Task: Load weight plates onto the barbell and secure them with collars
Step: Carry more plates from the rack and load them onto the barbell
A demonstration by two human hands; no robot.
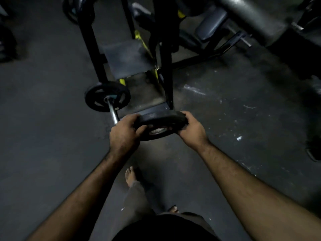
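Observation:
Both hands hold a black weight plate (162,125) at its two sides, tilted, with its metal-ringed centre hole facing down towards me. My left hand (124,134) grips the plate's left rim and my right hand (192,129) grips its right rim. The chrome barbell sleeve (112,112) pokes towards me just left of the held plate, its tip hidden behind my left hand. Another black plate (107,96) sits on that sleeve farther back. No collar is visible.
A black rack frame (166,66) with yellow parts stands right behind the plates. A padded bench (211,23) and a thick grey tube (251,16) are at the back right. More plates (71,9) hang at the top left. My bare feet (131,176) are on the dark floor.

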